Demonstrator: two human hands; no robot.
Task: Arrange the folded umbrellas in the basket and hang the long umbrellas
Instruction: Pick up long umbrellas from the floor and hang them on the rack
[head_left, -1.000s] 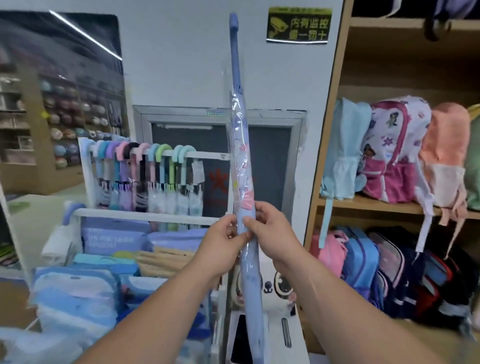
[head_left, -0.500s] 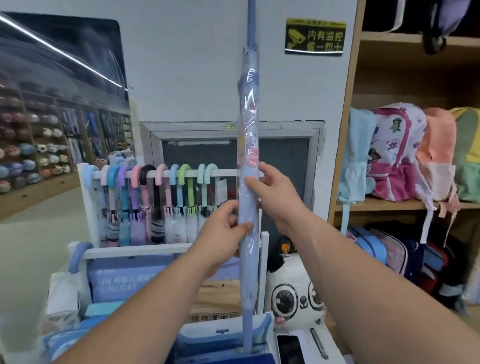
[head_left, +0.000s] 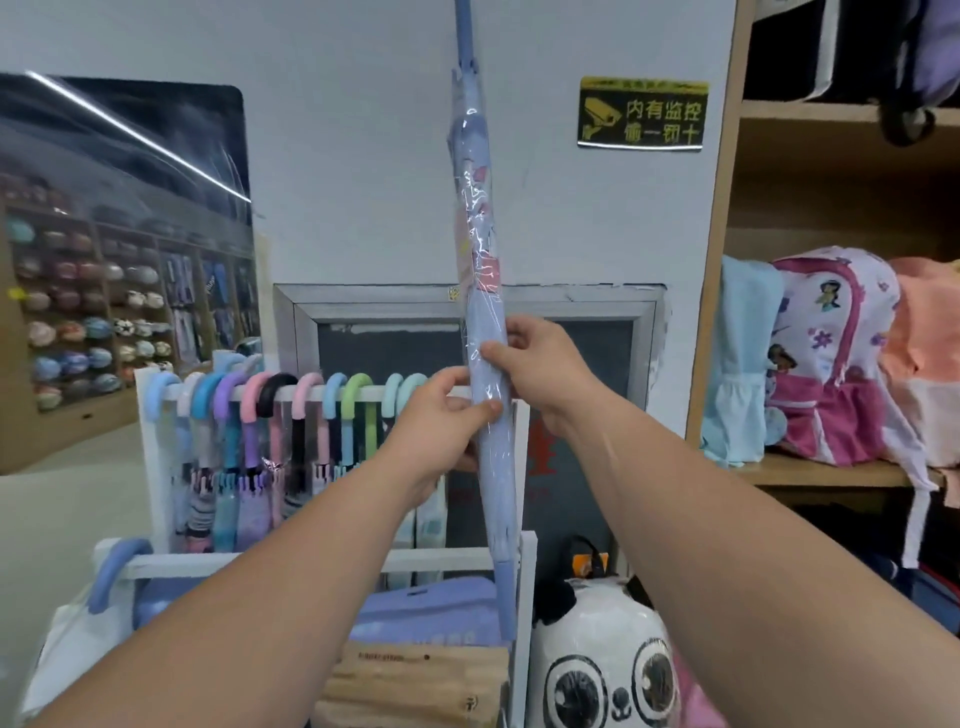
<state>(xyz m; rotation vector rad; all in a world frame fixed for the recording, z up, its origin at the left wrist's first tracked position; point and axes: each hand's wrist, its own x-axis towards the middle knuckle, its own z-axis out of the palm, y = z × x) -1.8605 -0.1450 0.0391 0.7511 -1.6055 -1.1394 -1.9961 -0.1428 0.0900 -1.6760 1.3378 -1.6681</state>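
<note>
A long lilac umbrella (head_left: 479, 244) in a clear plastic sleeve stands nearly upright in front of me, its top end beyond the frame's upper edge. My left hand (head_left: 441, 421) grips its shaft from the left. Just above, my right hand (head_left: 535, 364) pinches the same shaft from the right. Behind them a white rack (head_left: 150, 447) carries several long umbrellas with pastel hook handles (head_left: 306, 395) on its top rail. The held umbrella's lower end (head_left: 505, 597) hangs beside the rack's right post.
Folded packaged items (head_left: 431, 613) and a wooden box (head_left: 415, 686) fill the rack's lower part. A panda-faced item (head_left: 608, 660) sits at lower right. Wooden shelves with backpacks (head_left: 831, 353) stand to the right. A blue-handled umbrella (head_left: 111, 571) hangs on the lower rail.
The umbrella has risen and shifted right relative to the rack; its lower end has come up out of the rack's lower part. Both hands keep hold, the right now above the left.
</note>
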